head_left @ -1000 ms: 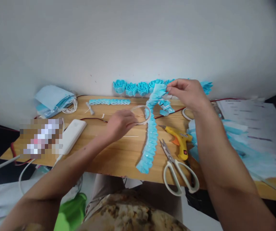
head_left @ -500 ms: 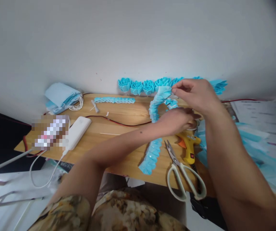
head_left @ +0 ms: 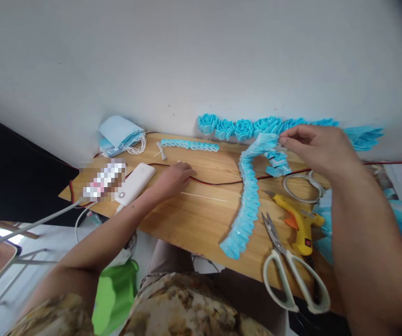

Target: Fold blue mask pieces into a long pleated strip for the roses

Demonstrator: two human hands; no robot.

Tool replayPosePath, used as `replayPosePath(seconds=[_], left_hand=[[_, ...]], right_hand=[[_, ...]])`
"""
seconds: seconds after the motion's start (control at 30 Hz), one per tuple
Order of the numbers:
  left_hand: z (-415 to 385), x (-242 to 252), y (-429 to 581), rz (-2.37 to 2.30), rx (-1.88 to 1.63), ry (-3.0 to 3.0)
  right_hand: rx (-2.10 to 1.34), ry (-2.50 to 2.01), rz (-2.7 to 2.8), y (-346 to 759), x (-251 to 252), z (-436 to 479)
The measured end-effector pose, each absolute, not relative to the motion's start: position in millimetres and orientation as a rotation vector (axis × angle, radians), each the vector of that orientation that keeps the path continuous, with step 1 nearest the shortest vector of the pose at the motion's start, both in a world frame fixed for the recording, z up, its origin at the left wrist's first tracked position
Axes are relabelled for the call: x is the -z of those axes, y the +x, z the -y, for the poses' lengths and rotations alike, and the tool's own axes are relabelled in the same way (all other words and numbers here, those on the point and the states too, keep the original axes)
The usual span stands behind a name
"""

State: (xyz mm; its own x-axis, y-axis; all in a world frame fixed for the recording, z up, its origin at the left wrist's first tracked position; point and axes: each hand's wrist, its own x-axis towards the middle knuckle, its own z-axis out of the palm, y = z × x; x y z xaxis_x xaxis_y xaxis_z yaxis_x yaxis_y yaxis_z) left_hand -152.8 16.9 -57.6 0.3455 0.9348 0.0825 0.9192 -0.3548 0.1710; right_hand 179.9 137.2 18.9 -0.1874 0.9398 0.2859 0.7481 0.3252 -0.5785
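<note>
My right hand (head_left: 318, 147) pinches the upper end of a long blue pleated strip (head_left: 249, 191) between thumb and finger. The strip curves down across the wooden table toward its front edge, and a curled blue end (head_left: 278, 163) lies beside it, under that hand. Palm down over the table, my left hand (head_left: 177, 179) has its fingers stretched out near a thin red-and-black cord (head_left: 215, 183). A tiny white scrap shows at its fingers; no grip on it is visible. White-handled scissors (head_left: 281, 252) and a yellow glue gun (head_left: 300, 224) lie right of the strip.
Blue folded flowers (head_left: 244, 129) line the wall. Behind my left hand lies a short braided blue strip (head_left: 190, 145). Face masks (head_left: 122, 133) are stacked at the back left, near a white power bank (head_left: 136, 184). A thin white stick (head_left: 204, 197) and a coiled white cable (head_left: 302, 188) also lie here.
My left hand has moved left, from beside the glue gun to the middle of the table. The right hand still pinches the strip's end. The whole view has shifted, so things appear farther right.
</note>
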Motion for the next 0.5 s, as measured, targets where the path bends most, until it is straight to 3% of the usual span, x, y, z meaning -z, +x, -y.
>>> replayPosePath(seconds=[0.13, 0.27, 0.4, 0.5], left_hand=[[-21.2, 54.5, -154.7, -1.735, -0.138, 2.475], [-7.3, 39.3, -144.5, -1.667, -0.304, 2.485], [43.2, 15.3, -134.7, -1.353, -0.511, 2.376], [94.4, 1.3, -148.8, -1.124, -0.425, 2.107]], right_hand=[[-0.383, -1.549, 2.018, 185.0, -14.3, -144.2], [-0.207, -1.784, 2.02, 197.5, -2.5, -161.9], [-0.053, -2.02, 2.013, 204.3, 0.0, -167.3], [0.137, -2.015, 1.907, 198.9, -14.8, -150.6]])
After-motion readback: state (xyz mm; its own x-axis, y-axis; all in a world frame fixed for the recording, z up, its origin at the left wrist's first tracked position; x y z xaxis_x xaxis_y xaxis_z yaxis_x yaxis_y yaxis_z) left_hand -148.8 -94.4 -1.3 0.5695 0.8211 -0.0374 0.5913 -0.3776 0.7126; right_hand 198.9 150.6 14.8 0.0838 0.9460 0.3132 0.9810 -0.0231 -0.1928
